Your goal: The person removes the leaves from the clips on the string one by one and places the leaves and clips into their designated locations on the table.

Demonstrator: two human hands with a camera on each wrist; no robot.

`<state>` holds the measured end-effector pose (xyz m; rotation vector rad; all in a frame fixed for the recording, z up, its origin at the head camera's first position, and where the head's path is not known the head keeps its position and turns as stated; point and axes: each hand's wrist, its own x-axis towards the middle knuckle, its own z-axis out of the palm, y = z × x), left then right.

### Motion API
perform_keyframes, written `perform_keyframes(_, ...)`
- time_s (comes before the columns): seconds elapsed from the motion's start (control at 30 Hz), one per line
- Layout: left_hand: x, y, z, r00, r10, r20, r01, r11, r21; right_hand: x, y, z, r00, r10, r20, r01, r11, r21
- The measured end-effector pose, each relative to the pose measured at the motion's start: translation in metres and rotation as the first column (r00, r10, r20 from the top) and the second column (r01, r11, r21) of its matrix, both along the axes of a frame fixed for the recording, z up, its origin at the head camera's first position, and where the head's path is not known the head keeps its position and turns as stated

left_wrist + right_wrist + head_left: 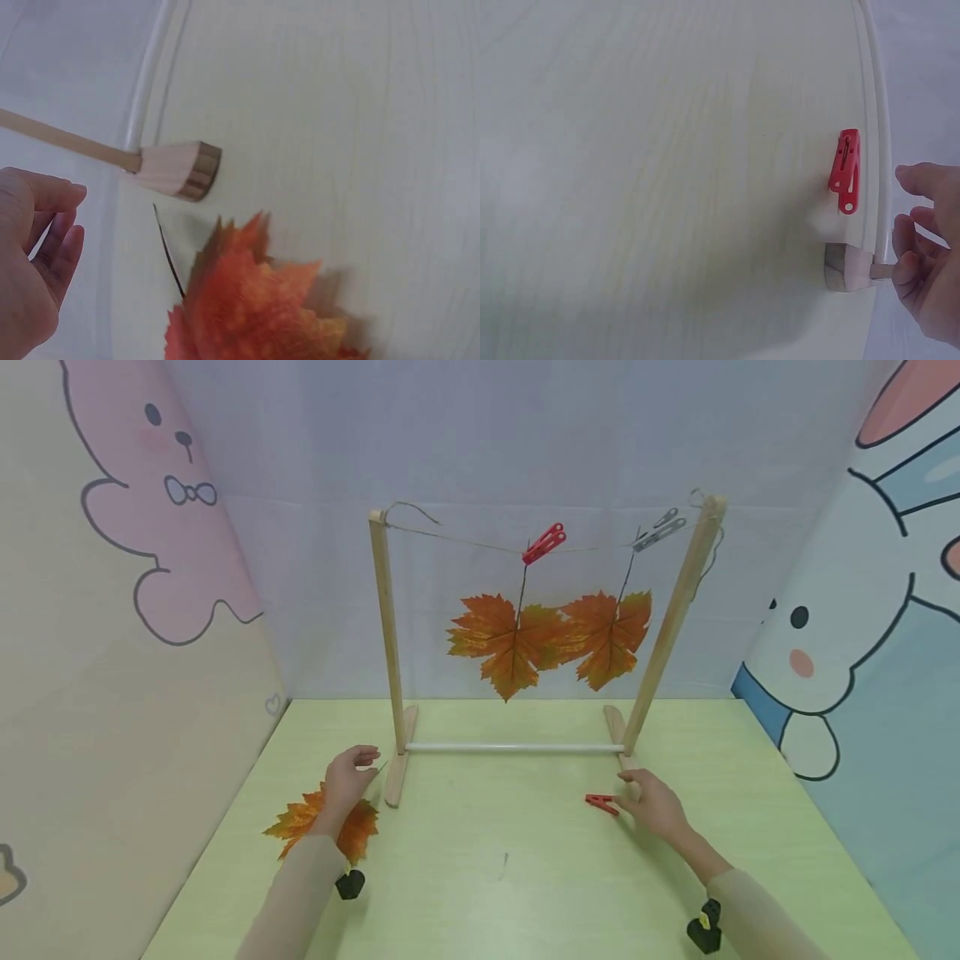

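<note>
An orange-yellow artificial maple leaf (358, 837) lies on the table at the left, its thin dark stem (169, 255) pointing away. My left hand (348, 781) hovers over it; in the left wrist view the bent fingers (66, 196) are apart from the stem with nothing between them. At the right, a red clothespin (845, 171) lies on the table. Next to its handle end is my right hand (654, 804), thumb and fingers spread apart, without a grip on it. Two similar leaves, a left one (504, 639) and a right one (609, 635), hang from a string.
A wooden frame with a left post (387, 635), a right post (675, 627) and a white crossbar (513, 747) stands toward the back. On its string (457, 537) sit a red clothespin (543, 543) and a grey clothespin (658, 531). Patterned cloth walls (480, 435) enclose the table.
</note>
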<state>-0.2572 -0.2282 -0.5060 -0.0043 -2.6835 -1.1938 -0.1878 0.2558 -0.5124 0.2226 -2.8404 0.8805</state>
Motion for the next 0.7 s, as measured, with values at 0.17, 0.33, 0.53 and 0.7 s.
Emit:
perform_keyframes(0.17,-0.002,0.015,0.028,0.994,-0.068,-0.085,0.071,0.997,0.033,-0.003,0.001,0.015,0.999,0.036,-0.040,-0.035,0.999,0.014)
perform_keyframes(0.33,-0.004,0.019,0.056,0.986,-0.123,-0.109,0.130,0.990,0.059,-0.008,0.000,0.031,0.998,0.053,-0.032,-0.053,0.998,0.016)
perform_keyframes(0.53,-0.007,0.026,0.083,0.977,-0.171,-0.127,0.184,0.977,0.105,-0.013,-0.002,0.048,0.997,0.072,-0.031,-0.070,0.997,0.038)
perform_keyframes(0.7,-0.008,0.037,0.103,0.965,-0.213,-0.155,0.230,0.968,0.099,-0.019,-0.006,0.063,0.993,0.102,-0.059,-0.100,0.994,0.044)
